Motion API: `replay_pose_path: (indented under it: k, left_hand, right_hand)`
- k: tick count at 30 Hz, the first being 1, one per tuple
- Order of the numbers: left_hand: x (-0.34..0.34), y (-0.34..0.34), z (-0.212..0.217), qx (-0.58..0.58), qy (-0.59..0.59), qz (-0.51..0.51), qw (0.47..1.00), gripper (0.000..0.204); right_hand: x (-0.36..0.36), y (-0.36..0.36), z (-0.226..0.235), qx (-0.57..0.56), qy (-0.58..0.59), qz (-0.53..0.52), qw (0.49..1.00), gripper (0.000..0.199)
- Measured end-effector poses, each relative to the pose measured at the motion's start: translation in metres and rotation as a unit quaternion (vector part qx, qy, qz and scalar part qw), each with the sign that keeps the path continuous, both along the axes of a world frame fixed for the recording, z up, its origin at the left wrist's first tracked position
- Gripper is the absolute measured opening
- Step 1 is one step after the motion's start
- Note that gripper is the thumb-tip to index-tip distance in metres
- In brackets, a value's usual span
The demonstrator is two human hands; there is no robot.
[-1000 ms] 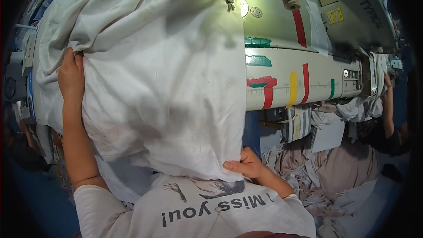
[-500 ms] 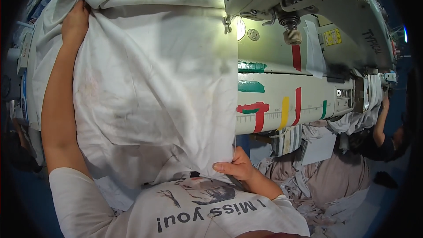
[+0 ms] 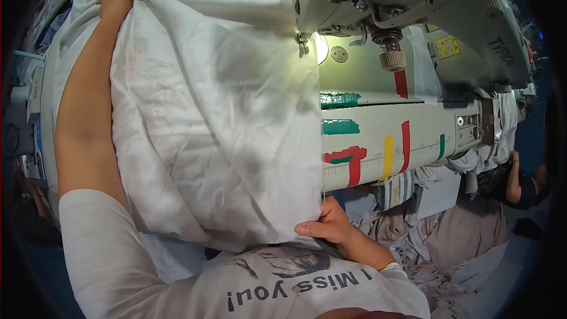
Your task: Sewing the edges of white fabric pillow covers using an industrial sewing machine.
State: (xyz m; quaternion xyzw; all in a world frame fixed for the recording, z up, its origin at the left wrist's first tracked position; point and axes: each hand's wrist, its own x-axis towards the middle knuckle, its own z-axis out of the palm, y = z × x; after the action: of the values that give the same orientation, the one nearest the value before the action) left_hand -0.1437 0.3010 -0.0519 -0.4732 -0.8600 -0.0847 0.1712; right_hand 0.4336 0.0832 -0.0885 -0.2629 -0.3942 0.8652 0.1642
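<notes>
Blue floor (image 3: 525, 136), heaped fabric scraps (image 3: 449, 242), glowing work lamp (image 3: 322, 48)

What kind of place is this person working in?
Most likely a garment or textile sewing workshop. An industrial sewing machine sits over a table marked with coloured tape strips, white fabric is spread beneath both hands, and heaps of cloth lie below.

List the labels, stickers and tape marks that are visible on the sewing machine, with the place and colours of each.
Warning sticker: machine body, upper right; yellow rectangle.
Tape strips: pale machine bed; red, yellow and green, upright.
Green tape: bed beside the white fabric; flat strips.
Red tape: machine body under the knob; upright strip.
</notes>
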Motion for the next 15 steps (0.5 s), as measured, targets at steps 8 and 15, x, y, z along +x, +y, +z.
replay_pose_path:
  k: [8,15]
  left_hand:
    - [0.099,-0.137,0.044,-0.126,-0.069,-0.115,0.983,0.063]
    - [0.073,-0.201,0.018,-0.031,-0.043,-0.032,0.998,0.028]
  right_hand:
    - [-0.001,-0.024,-0.002,0.145,-0.097,-0.005,0.985,0.012]
    - [0.021,-0.035,0.019,0.009,-0.002,0.006,1.0,0.016]
